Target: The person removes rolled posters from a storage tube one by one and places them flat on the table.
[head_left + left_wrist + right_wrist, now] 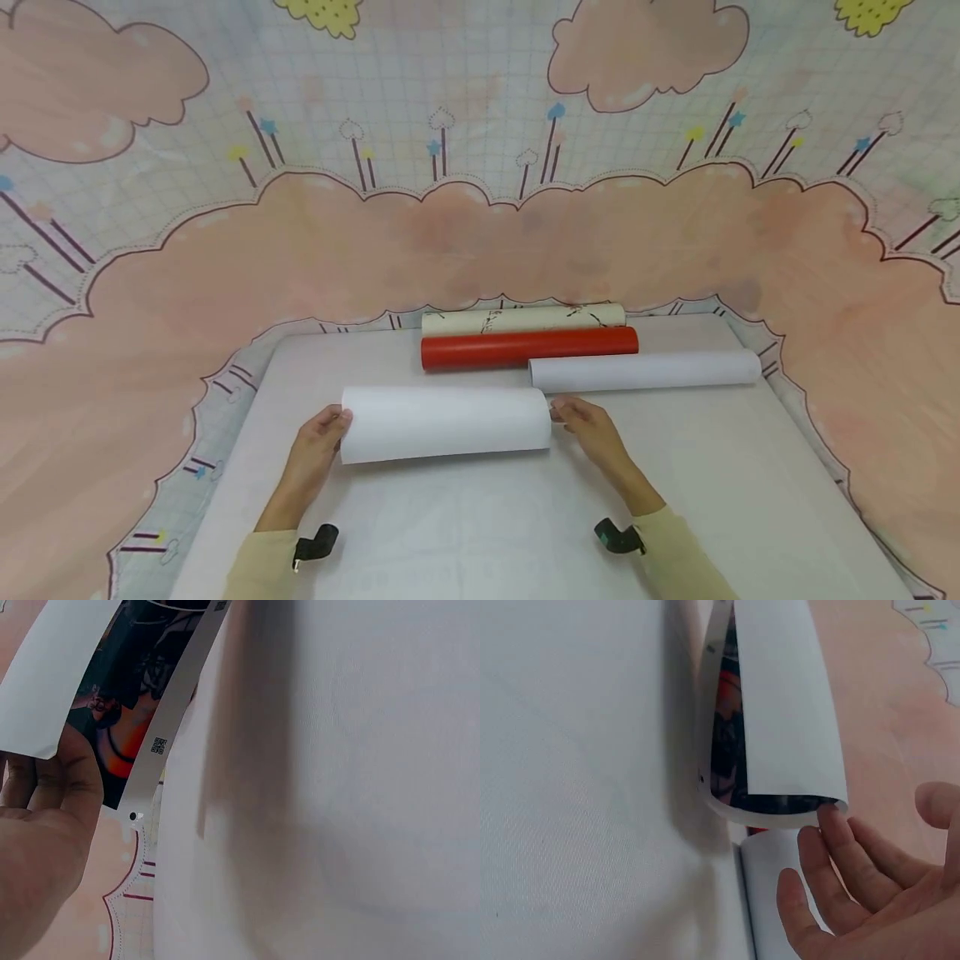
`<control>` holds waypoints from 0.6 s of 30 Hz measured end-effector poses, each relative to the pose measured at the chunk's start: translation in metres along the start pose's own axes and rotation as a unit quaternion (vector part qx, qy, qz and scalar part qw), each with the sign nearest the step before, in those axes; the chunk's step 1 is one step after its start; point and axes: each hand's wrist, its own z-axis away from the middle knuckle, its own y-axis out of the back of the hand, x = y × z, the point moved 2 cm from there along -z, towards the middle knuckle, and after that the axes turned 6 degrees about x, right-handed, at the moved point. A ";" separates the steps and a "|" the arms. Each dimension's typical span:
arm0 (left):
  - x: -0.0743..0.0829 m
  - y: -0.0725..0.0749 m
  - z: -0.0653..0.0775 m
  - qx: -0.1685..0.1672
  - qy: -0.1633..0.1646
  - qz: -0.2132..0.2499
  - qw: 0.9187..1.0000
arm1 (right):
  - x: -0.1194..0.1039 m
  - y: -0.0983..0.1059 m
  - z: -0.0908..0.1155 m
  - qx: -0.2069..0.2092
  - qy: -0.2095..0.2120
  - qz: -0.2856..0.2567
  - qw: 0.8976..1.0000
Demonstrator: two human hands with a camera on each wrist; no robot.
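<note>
White surface [450, 525] carrying rolls [528, 348] | left grip [317, 440] pinching curled sheet [446, 423] | right grip [592, 429] spread, touching its end | best steadying both ends evenly

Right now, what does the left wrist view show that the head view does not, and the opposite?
Only the left wrist view shows the print inside the curled sheet and a QR code. Only the head view shows the red roll, the cream roll and the white roll. Both show the sheet, the left grip holding its end, the table and the patterned cloth.
</note>
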 end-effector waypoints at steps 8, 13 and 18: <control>-0.005 -0.012 0.008 -0.028 -0.008 0.005 1.000 | 0.007 0.000 -0.003 0.022 -0.075 0.010 0.997; -0.009 -0.019 0.012 -0.056 -0.016 0.000 0.998 | 0.014 0.000 -0.004 0.009 -0.109 -0.012 0.994; -0.014 -0.021 0.016 -0.088 -0.015 -0.032 0.996 | 0.017 -0.001 -0.001 0.006 -0.126 -0.036 0.991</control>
